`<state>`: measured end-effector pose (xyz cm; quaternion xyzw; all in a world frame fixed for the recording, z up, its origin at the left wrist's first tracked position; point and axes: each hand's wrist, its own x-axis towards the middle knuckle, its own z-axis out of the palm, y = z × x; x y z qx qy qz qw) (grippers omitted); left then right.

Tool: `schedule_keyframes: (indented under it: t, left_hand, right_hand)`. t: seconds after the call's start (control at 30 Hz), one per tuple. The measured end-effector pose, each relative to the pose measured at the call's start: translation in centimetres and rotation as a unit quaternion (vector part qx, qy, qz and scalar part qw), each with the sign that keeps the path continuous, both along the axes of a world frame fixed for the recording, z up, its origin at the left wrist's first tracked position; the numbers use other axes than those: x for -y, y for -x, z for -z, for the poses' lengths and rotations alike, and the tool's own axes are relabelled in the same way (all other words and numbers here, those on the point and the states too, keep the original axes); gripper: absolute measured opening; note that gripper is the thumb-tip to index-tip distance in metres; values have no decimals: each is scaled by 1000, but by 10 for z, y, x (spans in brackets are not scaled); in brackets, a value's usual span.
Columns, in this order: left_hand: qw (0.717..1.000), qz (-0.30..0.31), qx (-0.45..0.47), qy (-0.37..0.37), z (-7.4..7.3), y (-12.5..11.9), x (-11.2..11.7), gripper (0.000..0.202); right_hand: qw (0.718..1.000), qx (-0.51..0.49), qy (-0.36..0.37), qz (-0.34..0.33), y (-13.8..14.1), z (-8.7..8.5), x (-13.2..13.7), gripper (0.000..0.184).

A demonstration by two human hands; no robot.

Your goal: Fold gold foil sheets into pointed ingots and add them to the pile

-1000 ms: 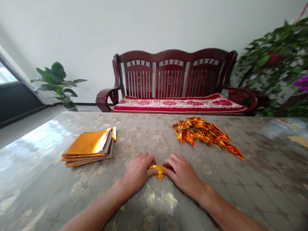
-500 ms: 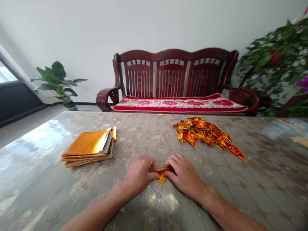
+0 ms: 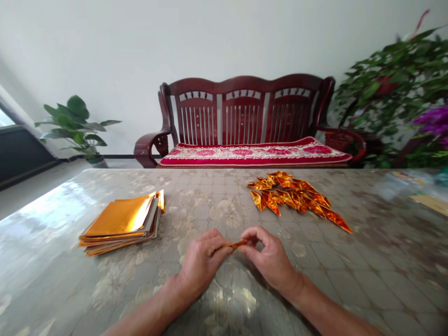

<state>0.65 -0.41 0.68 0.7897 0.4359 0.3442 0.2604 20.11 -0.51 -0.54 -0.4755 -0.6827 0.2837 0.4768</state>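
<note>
A small folded piece of gold foil paper (image 3: 237, 244) is pinched between both hands near the middle of the table, showing as a narrow strip. My left hand (image 3: 206, 254) grips its left end with thumb and fingers, which hide much of it. At its right end, my right hand (image 3: 268, 254) pinches it between thumb and forefinger. Beyond my right hand lies a cluster of folded gold foil paper pieces (image 3: 297, 193) with pointed ends. To the left sits a stack of flat gold foil paper sheets (image 3: 119, 217), its edges uneven.
The table (image 3: 196, 191) has a glossy, flower-patterned cover. Clear plastic wrapping (image 3: 399, 184) lies at its right side. Behind the table stand a dark red wooden bench (image 3: 241, 121) with a patterned cushion, a potted plant (image 3: 80, 126) on the left and dense foliage (image 3: 388, 88) on the right.
The folded gold foil paper, earlier showing a wider flap facing me, now appears as a thin strip. My right fingers have shifted to a thumb-and-forefinger pinch. The whole view has shifted slightly.
</note>
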Motion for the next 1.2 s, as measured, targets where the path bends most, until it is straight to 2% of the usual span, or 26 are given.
schedule_keyframes:
  t: [0.1,0.3,0.57,0.67,0.77,0.93,1.2]
  left_hand:
    - [999,-9,23,-25,2,2,1,22]
    - [999,-23,30,-34,7,-1,0,20]
    - [996,-10,36,-84,5,-6,7,22]
    - [994,-29,36,-98,3,-6,8,24]
    - [992,-62,37,-108,1,-7,6,23]
    - [988,-94,24,-121,3,-9,4,20]
    - [984,-76,-24,-158,8,-9,7,16]
  right_hand:
    - [1000,-27,-11,5,-1,-4,0,4]
    - [999,-2,-51,-11,-2,-8,4,9]
    - [995,1,-74,-71,0,-10,3,14]
    - [997,-19,-75,-31,0,-8,1,4]
    - [993,-17,-112,15,-2,-8,2,4]
    - [989,11,-147,-8,-1,-8,5,12]
    - [994,-33,-107,-17,3,-6,5,8]
